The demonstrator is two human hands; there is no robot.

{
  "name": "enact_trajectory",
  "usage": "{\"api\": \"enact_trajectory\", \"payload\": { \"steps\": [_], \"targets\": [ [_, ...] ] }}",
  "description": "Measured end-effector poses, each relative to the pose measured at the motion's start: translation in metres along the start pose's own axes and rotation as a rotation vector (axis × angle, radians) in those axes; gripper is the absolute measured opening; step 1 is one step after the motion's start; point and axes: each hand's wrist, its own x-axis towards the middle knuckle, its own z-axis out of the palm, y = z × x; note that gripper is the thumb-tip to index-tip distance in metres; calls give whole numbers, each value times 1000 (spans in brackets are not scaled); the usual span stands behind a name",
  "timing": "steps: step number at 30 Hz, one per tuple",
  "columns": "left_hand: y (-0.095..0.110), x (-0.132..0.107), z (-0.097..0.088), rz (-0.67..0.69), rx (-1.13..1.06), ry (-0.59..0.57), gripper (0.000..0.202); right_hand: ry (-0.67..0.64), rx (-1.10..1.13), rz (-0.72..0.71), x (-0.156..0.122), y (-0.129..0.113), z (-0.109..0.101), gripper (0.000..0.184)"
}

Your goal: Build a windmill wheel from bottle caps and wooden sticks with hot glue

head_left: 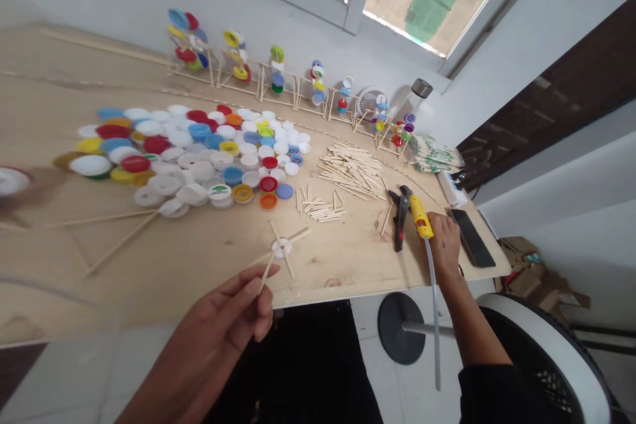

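My left hand (pixel 223 318) pinches one thin wooden stick of a spoked piece. That piece has several sticks radiating from a small white bottle cap (pixel 281 248), just above the table's front edge. At the right, my right hand (pixel 444 245) is closed around the handle side of a yellow hot glue gun (pixel 421 217), the handle itself hidden by the fingers. A long translucent glue stick (pixel 435 318) sticks out of the gun's back. Close to its nozzle is a black tool (pixel 399 220) with a small red spot.
Colourful bottle caps (pixel 199 159) cover the table's left middle. Long sticks (pixel 350 169) and shorter sticks (pixel 320 207) lie to their right. Several cap-and-stick models (pixel 277 73) line the wall. A phone (pixel 471 238) lies at the right edge; a stick triangle (pixel 119 245) lies left.
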Motion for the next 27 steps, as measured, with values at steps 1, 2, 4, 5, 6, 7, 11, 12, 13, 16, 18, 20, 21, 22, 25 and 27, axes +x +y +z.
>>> {"api": "enact_trajectory", "payload": {
  "steps": [1, 2, 4, 5, 6, 7, 11, 12, 13, 16, 18, 20, 21, 22, 25, 27],
  "targets": [
    [0, 0, 0, 0, -2, -10, 37, -5, -18, 8, -2, 2, 3, 25],
    [0, 0, 1, -3, -4, -19, 36, -8, -34, 9, -3, 3, 5, 25],
    [0, 0, 3, -7, -11, -34, 37, -19, -58, -3, -3, 5, 9, 24],
    [1, 0, 4, -9, -14, -39, 38, -29, -65, -12, -3, 5, 10, 24],
    [1, 0, 6, -9, -16, -44, 38, -42, -68, -22, -3, 5, 11, 24],
    [2, 0, 7, -8, -21, -51, 39, -55, -67, -29, -3, 5, 12, 24],
    [4, 1, 12, 2, -57, -79, 40, -107, -18, -40, -5, 9, 10, 31],
    [4, 2, 13, 2, -67, -85, 39, -118, -3, -35, -6, 10, 7, 34],
    [3, 3, 13, 2, -77, -87, 39, -125, 8, -23, -6, 11, 3, 38],
    [2, 4, 12, 2, -103, -80, 38, -74, 67, 62, -8, -1, -18, 41],
    [0, 5, 13, 8, -114, -66, 38, 21, 225, 138, -10, -26, -37, 35],
    [0, 4, 14, 17, -117, -57, 38, 69, 553, 179, -11, -67, -57, 25],
    [-1, 4, 15, 22, -119, -53, 38, 38, 750, 184, -11, -91, -66, 21],
    [-1, 3, 16, 25, -119, -52, 38, -43, 945, 192, -11, -116, -73, 18],
    [-3, 0, 18, 33, -120, -68, 37, -269, 1397, 239, -9, -185, -80, 13],
    [-5, -2, 18, 55, -123, -84, 36, -318, 1553, 360, -7, -216, -75, 13]
  ]
}}
